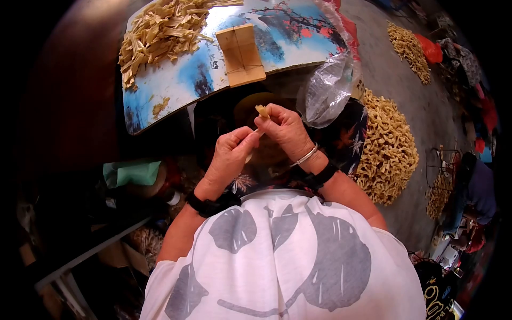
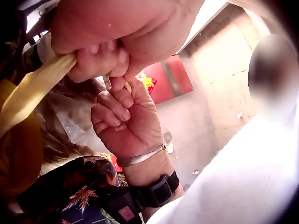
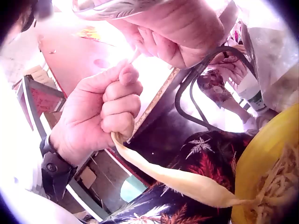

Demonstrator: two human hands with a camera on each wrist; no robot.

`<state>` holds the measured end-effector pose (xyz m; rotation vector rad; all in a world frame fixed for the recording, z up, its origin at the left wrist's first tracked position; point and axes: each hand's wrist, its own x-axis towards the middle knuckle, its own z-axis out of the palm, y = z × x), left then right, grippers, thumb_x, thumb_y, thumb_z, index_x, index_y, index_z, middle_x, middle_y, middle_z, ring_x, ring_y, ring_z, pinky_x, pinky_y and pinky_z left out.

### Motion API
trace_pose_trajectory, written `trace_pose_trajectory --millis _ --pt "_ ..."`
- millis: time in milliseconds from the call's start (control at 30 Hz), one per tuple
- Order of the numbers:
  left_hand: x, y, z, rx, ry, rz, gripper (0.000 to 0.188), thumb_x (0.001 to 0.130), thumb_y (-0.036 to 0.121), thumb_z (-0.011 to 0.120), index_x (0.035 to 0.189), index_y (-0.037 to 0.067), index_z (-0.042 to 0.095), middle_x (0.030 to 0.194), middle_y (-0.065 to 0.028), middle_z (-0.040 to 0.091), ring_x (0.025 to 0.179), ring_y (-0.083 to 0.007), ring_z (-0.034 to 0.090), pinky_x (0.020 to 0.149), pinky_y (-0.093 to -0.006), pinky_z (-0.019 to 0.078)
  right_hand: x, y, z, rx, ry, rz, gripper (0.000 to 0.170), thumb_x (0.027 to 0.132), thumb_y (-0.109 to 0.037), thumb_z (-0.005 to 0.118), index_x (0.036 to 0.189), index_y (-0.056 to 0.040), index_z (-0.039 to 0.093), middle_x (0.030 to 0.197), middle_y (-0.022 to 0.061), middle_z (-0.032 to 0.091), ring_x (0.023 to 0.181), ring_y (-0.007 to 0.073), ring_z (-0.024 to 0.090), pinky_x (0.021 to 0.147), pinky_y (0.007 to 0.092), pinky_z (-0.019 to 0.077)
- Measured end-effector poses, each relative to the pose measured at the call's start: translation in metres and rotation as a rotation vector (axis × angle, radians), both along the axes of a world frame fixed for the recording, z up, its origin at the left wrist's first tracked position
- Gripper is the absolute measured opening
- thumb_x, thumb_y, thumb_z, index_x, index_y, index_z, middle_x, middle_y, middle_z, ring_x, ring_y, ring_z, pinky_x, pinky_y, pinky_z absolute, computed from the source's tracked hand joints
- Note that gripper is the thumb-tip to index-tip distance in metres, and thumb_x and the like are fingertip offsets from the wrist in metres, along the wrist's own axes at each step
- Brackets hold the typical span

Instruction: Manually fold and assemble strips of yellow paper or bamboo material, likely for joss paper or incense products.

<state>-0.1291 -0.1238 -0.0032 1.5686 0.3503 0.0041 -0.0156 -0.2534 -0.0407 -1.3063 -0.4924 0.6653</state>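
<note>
Painted table [image 1: 186, 82] at twelve o'clock, knotted pile [image 1: 386, 152] at three. Strip [image 3: 187, 182] runs from between my hands to the yellow bowl [image 3: 247, 163]. Left hand [image 1: 226, 154]: fingers curled round it. Right hand [image 1: 288, 133]: pinching, apparently the same strip; glare blurs it. Looks light, pliable, tearable; best held close to the twist, gently.

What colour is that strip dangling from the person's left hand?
The strip is pale yellow, clearest in the right wrist view.

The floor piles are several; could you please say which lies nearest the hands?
The largest pile, nearest the right forearm; the smaller ones lie farther off.
</note>
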Motion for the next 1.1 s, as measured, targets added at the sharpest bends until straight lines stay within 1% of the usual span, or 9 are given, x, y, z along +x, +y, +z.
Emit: trace_pose_trajectory --millis 133,200,400,500,600,733,833,1033,1100 --pt "0.002 0.002 0.005 -0.155 0.062 -0.008 0.026 0.100 0.025 0.057 0.080 0.007 0.061 0.061 0.0098 0.042 0.053 -0.0001 0.034 0.047 -0.0188 0.0260 0.007 -0.006 0.011 -0.188 -0.073 0.035 0.015 0.091 -0.015 0.068 0.088 -0.0020 0.062 0.075 -0.0056 0.058 0.070 0.0023 0.050 0.063 0.0208 0.0423" --pt "0.011 0.011 0.014 -0.202 0.121 -0.032 0.027 0.101 0.026 0.056 0.083 0.007 0.063 0.060 0.0103 0.041 0.052 -0.0003 0.034 0.047 -0.0179 0.0264 0.013 0.003 0.020 -0.093 -0.017 0.056 0.016 0.093 -0.017 0.066 0.090 -0.0018 0.063 0.077 -0.0043 0.060 0.072 0.0023 0.051 0.066 0.0211 0.0437" --pt "0.046 0.042 0.032 0.093 -0.047 -0.091 0.022 0.101 0.024 0.056 0.094 0.005 0.066 0.066 0.0098 0.045 0.054 0.0002 0.035 0.047 -0.0177 0.0280 0.051 0.011 0.066 -0.091 -0.087 0.247 0.019 0.096 -0.023 0.064 0.106 -0.0067 0.063 0.080 -0.0036 0.060 0.068 0.0033 0.053 0.058 0.0197 0.0429" --pt "0.052 0.042 0.043 -0.350 0.049 -0.043 0.022 0.100 0.025 0.057 0.096 0.005 0.066 0.066 0.0102 0.045 0.053 -0.0004 0.034 0.047 -0.0181 0.0278 0.054 0.012 0.072 0.059 0.089 0.356 0.022 0.094 -0.023 0.067 0.111 -0.0103 0.060 0.074 -0.0044 0.057 0.063 0.0000 0.048 0.051 0.0156 0.0343" --pt "0.053 0.034 0.042 -0.326 0.007 -0.009 0.021 0.100 0.025 0.058 0.098 0.006 0.066 0.067 0.0101 0.045 0.052 -0.0007 0.032 0.046 -0.0183 0.0270 0.051 0.017 0.069 -0.035 0.019 0.266 0.022 0.094 -0.024 0.068 0.108 -0.0092 0.061 0.075 -0.0045 0.058 0.063 0.0006 0.050 0.051 0.0157 0.0362" --pt "0.053 0.030 0.018 0.109 -0.286 0.083 0.021 0.097 0.018 0.059 0.090 0.000 0.067 0.068 0.0070 0.056 0.064 -0.0017 0.045 0.055 -0.0215 0.0393 0.041 0.022 0.057 -0.050 -0.001 0.091 0.020 0.095 -0.026 0.066 0.096 -0.0061 0.064 0.071 -0.0039 0.059 0.060 0.0010 0.051 0.050 0.0162 0.0399" --pt "0.048 0.032 0.022 0.308 -0.197 0.050 0.019 0.096 0.015 0.060 0.088 -0.002 0.065 0.065 0.0049 0.054 0.064 -0.0024 0.043 0.056 -0.0225 0.0389 0.040 0.022 0.050 -0.072 -0.011 0.072 0.018 0.095 -0.024 0.065 0.095 -0.0054 0.065 0.069 -0.0037 0.060 0.058 0.0013 0.052 0.049 0.0173 0.0412" --pt "0.051 0.030 0.009 0.145 -0.197 0.091 0.016 0.093 0.014 0.062 0.088 -0.002 0.063 0.061 -0.0045 0.049 0.057 -0.0066 0.042 0.052 -0.0257 0.0392 0.037 0.024 0.050 -0.013 -0.054 0.036 0.018 0.093 -0.022 0.066 0.094 -0.0039 0.063 0.069 -0.0021 0.062 0.059 0.0029 0.056 0.052 0.0198 0.0457" --pt "0.050 0.022 0.012 0.313 -0.281 0.123 0.016 0.093 0.013 0.062 0.088 -0.002 0.063 0.061 -0.0091 0.049 0.055 -0.0093 0.043 0.053 -0.0268 0.0404 0.037 0.025 0.047 -0.072 -0.138 -0.043 0.018 0.093 -0.021 0.066 0.093 -0.0032 0.062 0.069 -0.0014 0.063 0.061 0.0035 0.058 0.054 0.0208 0.0473"
